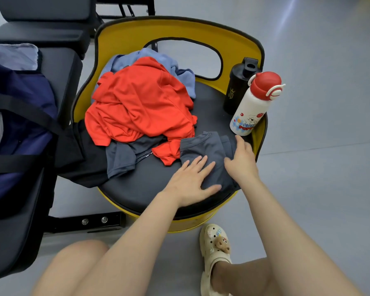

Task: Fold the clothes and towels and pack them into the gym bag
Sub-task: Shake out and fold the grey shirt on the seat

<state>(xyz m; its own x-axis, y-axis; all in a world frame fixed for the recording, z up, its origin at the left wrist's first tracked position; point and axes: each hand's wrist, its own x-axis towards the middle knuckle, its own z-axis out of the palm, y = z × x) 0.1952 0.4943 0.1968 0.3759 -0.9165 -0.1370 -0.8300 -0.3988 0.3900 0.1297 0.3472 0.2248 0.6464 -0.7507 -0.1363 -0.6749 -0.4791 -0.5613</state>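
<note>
Bare seat pad (pixel 145 184) lies open at the near-left edge, between the clothes pile (pixel 141 103) and the seat rim. The pile blocks the centre and left. Two upright bottles, black (pixel 238 88) and white (pixel 254 103), obstruct the right edge. The yellow backrest (pixel 179 28) closes the far side. Both hands (pixel 190 178) (pixel 239 159) occupy the near-right corner.

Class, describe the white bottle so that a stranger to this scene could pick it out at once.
Find the yellow chair with the black seat, piled with clothes. At the seat's right edge two bottles stand side by side. The white bottle is the nearer one, with a red cap and cartoon print, unlike the plain black shaker behind it.
</note>
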